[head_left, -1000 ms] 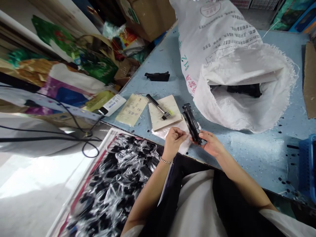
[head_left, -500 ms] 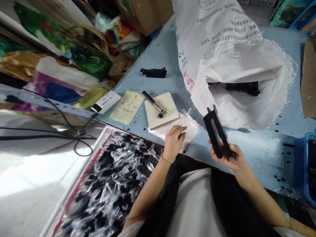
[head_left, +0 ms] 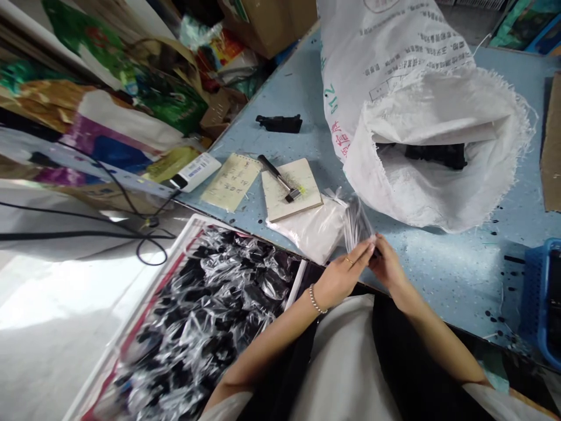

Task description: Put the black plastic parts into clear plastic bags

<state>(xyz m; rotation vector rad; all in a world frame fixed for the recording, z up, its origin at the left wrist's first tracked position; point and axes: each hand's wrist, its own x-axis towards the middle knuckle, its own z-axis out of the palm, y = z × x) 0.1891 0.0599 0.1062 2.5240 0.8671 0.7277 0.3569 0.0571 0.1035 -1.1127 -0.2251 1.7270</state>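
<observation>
Both hands meet just over the table's front edge, around a clear plastic bag [head_left: 357, 225] with a dark shape showing through it. My left hand [head_left: 344, 275] is closed, its fingers pinching the bag's near end. Close against it, my right hand [head_left: 388, 266] is closed on the black plastic part [head_left: 376, 252], which is mostly hidden by fingers and film. A stack of clear bags [head_left: 315, 231] lies just left of the hands, partly beneath a wooden block [head_left: 280, 202]. On that block rests a small hammer [head_left: 280, 180].
A white woven sack [head_left: 421, 204] lies open ahead, with black parts [head_left: 438, 156] inside. Another black part [head_left: 279, 123] sits on the blue table [head_left: 302, 93]. Below left, a crate holds several bagged parts [head_left: 219, 316]. A blue basket [head_left: 539, 292] stands right.
My left hand has moved right from the bag stack with a clear bag. My right hand has brought the black part to it, and the bag now surrounds the part at least partly.
</observation>
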